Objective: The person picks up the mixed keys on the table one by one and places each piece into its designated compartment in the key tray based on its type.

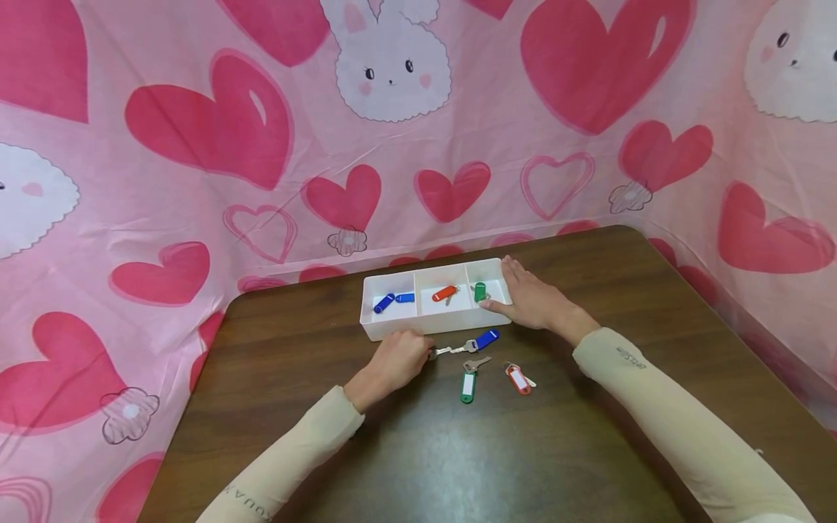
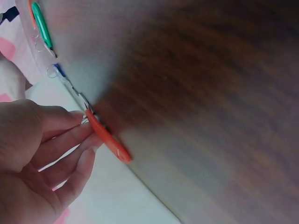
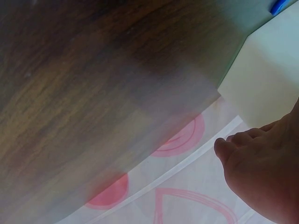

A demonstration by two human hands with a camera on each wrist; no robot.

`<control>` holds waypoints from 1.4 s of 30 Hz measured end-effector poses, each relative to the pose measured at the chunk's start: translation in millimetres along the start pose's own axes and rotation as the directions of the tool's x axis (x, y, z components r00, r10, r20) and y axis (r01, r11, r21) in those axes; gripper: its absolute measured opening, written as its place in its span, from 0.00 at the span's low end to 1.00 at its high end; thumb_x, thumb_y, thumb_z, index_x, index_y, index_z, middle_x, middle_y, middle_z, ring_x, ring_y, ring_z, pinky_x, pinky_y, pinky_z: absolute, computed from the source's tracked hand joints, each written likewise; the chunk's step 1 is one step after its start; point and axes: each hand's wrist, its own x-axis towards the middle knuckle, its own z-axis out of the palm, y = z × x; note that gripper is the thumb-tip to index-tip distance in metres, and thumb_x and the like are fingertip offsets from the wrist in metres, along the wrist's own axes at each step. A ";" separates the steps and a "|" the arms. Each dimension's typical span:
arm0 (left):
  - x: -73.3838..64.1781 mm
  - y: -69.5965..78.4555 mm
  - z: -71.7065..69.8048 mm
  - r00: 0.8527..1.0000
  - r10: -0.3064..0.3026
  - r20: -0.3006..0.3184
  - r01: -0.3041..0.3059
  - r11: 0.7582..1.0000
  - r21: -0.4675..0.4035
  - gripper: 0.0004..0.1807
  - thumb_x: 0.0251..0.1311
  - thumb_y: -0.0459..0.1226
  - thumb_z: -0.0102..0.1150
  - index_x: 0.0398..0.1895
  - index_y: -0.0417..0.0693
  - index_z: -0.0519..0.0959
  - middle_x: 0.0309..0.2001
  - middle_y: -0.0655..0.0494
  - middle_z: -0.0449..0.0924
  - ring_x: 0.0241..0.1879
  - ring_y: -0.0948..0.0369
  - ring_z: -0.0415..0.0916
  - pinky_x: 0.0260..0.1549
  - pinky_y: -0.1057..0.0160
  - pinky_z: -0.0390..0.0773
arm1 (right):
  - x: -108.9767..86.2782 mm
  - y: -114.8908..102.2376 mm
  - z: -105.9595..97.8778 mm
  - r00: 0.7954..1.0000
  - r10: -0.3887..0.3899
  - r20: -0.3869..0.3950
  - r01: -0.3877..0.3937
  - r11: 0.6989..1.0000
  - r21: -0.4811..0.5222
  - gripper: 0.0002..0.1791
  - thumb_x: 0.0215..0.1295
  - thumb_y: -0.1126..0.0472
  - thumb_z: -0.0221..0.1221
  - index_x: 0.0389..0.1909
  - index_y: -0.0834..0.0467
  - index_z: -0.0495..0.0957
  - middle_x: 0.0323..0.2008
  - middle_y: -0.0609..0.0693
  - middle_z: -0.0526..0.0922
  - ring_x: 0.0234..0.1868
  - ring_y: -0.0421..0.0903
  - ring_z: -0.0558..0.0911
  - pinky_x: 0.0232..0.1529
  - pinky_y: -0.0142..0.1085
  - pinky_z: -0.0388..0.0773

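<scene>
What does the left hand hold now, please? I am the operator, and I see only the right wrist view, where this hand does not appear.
Observer: The left hand pinches a red key tag near its ring end.
Operator: Thank you. And what is inside the left compartment of the box?
Observer: In the head view, two blue tags lie in that compartment of the white box.
Operator: Which tags lie on the table, nearer to the person?
Observer: A green tag lies there, left of a red-framed tag.
</scene>
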 end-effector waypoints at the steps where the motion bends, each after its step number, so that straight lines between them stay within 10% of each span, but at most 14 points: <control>1: -0.7 0.2 -0.3 1.000 0.003 0.002 -0.003 1.000 -0.003 0.06 0.68 0.35 0.68 0.43 0.45 0.91 0.33 0.54 0.90 0.31 0.58 0.85 0.33 0.66 0.85 | -0.2 0.0 0.3 1.000 0.001 -0.001 -0.001 1.000 0.001 0.66 0.68 0.21 0.49 0.85 0.65 0.35 0.86 0.64 0.39 0.86 0.65 0.45 0.80 0.62 0.57; 14: -9.7 2.7 -5.9 0.998 0.066 -0.001 -0.066 0.995 0.073 0.04 0.67 0.34 0.69 0.40 0.48 0.91 0.26 0.57 0.86 0.30 0.58 0.85 0.26 0.70 0.77 | -4.4 0.1 3.5 1.000 0.003 -0.013 -0.003 1.000 -0.022 0.65 0.68 0.20 0.48 0.85 0.64 0.36 0.86 0.63 0.41 0.87 0.64 0.45 0.81 0.61 0.56; 26: -21.8 0.1 -0.5 0.991 0.127 -0.047 -0.122 0.988 0.093 0.09 0.70 0.33 0.64 0.48 0.46 0.90 0.42 0.53 0.91 0.43 0.54 0.85 0.39 0.61 0.85 | -7.3 -1.0 5.9 1.000 0.013 -0.021 -0.013 0.999 -0.031 0.66 0.68 0.20 0.47 0.85 0.64 0.36 0.86 0.63 0.40 0.87 0.64 0.45 0.81 0.61 0.55; 42: -22.1 15.0 -19.2 0.997 0.057 0.043 -0.068 0.948 0.312 0.13 0.62 0.39 0.74 0.49 0.50 0.90 0.46 0.54 0.91 0.44 0.57 0.83 0.44 0.63 0.87 | -10.6 -7.1 1.7 1.000 -0.006 -0.030 0.004 0.998 -0.070 0.64 0.69 0.22 0.48 0.85 0.64 0.36 0.86 0.63 0.42 0.87 0.62 0.44 0.85 0.56 0.50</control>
